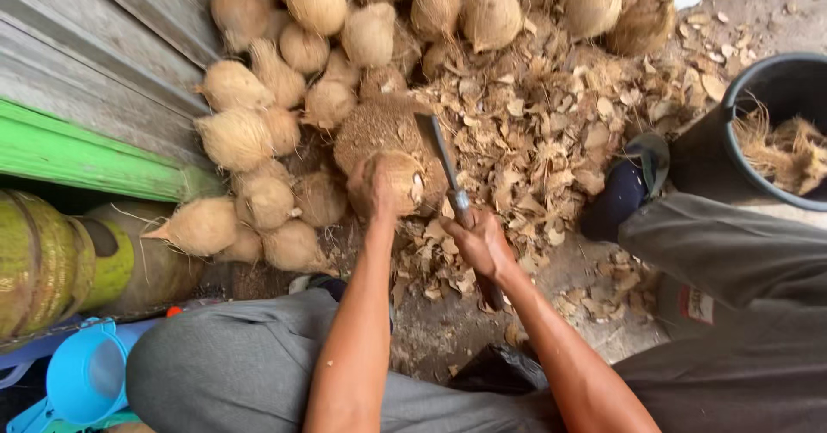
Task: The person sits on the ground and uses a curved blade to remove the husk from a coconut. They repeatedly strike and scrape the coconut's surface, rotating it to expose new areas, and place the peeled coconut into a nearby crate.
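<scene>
My left hand [370, 190] grips a husked, fibrous coconut [401, 179] and holds it on a round wooden chopping block [379, 127]. A large cleaver [438, 144] is clenched by its handle in my right hand [482, 243]. Its blade points away from me and sits just right of the coconut, close to it. My knees in grey trousers frame the bottom of the view.
A heap of husked coconuts [284, 71] lies behind and left of the block. Husk chips [551, 114] cover the ground to the right. A black bucket [780, 80] with fibre stands far right. Green boards, a green gas cylinder [52, 261] and a blue plastic scoop [86, 373] sit left.
</scene>
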